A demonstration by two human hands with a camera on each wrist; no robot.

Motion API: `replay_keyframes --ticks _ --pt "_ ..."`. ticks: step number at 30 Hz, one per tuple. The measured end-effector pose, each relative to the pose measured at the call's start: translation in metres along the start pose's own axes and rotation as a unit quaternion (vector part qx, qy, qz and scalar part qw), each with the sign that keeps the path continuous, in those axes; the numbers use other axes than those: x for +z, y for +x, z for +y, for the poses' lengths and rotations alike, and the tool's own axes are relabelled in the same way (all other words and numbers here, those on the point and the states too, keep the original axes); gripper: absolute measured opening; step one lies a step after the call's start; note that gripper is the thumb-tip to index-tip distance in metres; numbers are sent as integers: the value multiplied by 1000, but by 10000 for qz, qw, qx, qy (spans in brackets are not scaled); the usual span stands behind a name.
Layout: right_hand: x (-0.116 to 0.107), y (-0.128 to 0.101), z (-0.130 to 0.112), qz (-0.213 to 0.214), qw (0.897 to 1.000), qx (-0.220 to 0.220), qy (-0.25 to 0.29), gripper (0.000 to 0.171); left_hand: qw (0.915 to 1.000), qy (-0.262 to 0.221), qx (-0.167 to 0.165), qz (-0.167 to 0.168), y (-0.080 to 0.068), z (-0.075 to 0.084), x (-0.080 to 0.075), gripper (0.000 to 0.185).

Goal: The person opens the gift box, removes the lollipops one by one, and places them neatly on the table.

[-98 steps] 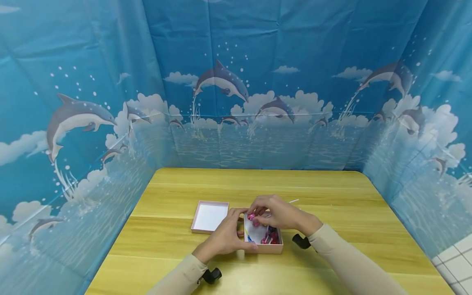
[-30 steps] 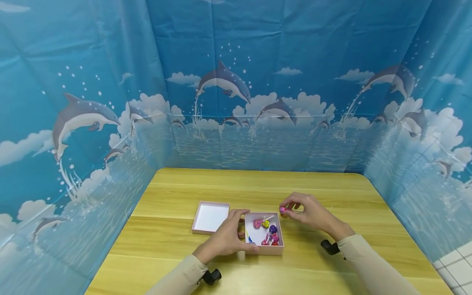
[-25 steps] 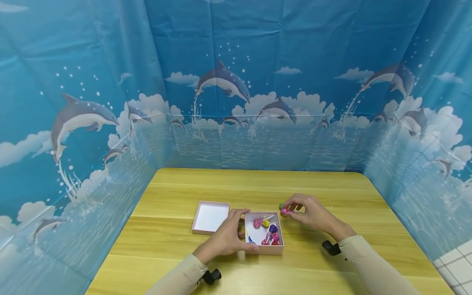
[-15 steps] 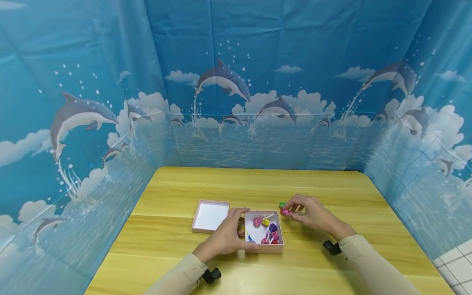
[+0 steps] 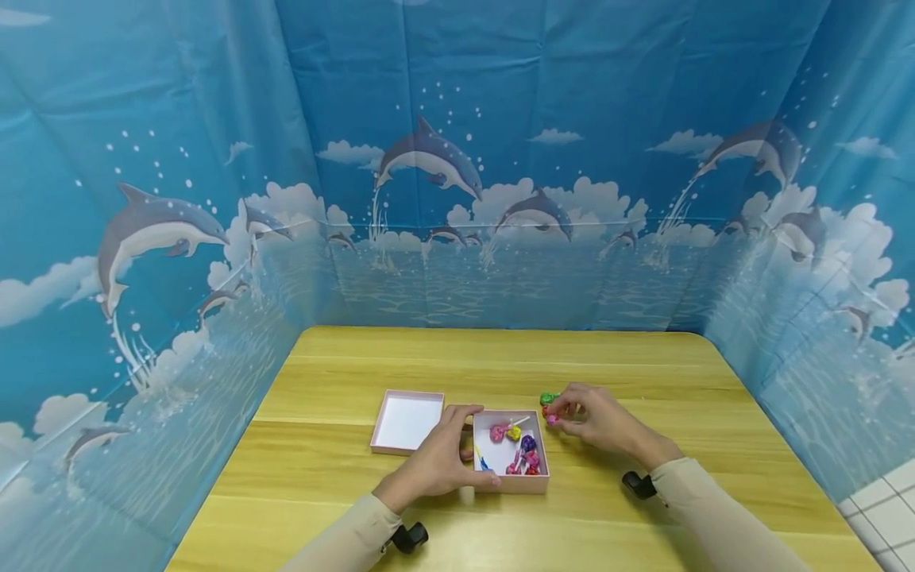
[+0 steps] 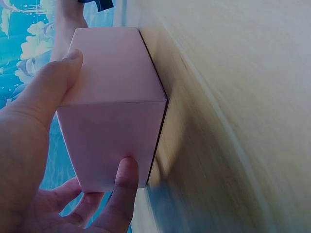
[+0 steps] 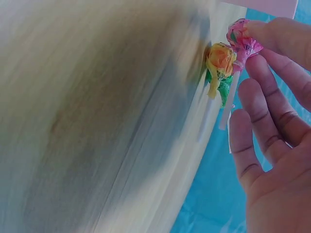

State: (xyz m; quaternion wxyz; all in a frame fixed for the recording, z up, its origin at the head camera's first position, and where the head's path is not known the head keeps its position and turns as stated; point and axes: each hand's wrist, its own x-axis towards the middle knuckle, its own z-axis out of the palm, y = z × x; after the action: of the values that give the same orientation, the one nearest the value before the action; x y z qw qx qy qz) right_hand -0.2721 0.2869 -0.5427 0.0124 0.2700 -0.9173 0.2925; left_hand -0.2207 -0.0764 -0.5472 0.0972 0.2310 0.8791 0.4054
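Creased blue sheeting [image 5: 457, 278] printed with dolphins hung around your yellow, wood-grained worktop [image 5: 343, 365]. On it your square pink box [image 5: 511, 484] held pink, yellow, purple and red lollipops [image 5: 528, 443]; a shallow lid [image 5: 409, 421] lay to its left, white inside up. Your left hand [image 5: 438, 457] had its fingers bent around the box walls. Your right hand [image 5: 599, 419], earlier over the box, had moved right of it, fingers pinching a pink lollipop [image 7: 241, 39] by its crinkled wrapper, near a green lollipop [image 5: 549, 398] and an orange lollipop [image 7: 220, 60].
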Motion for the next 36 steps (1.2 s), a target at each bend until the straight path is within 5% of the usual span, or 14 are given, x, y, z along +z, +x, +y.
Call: replay_keyframes --ticks 36 --pt "3 2 1 -39 9997 111 -222 15 9999 103 -19 21 0 3 1 122"
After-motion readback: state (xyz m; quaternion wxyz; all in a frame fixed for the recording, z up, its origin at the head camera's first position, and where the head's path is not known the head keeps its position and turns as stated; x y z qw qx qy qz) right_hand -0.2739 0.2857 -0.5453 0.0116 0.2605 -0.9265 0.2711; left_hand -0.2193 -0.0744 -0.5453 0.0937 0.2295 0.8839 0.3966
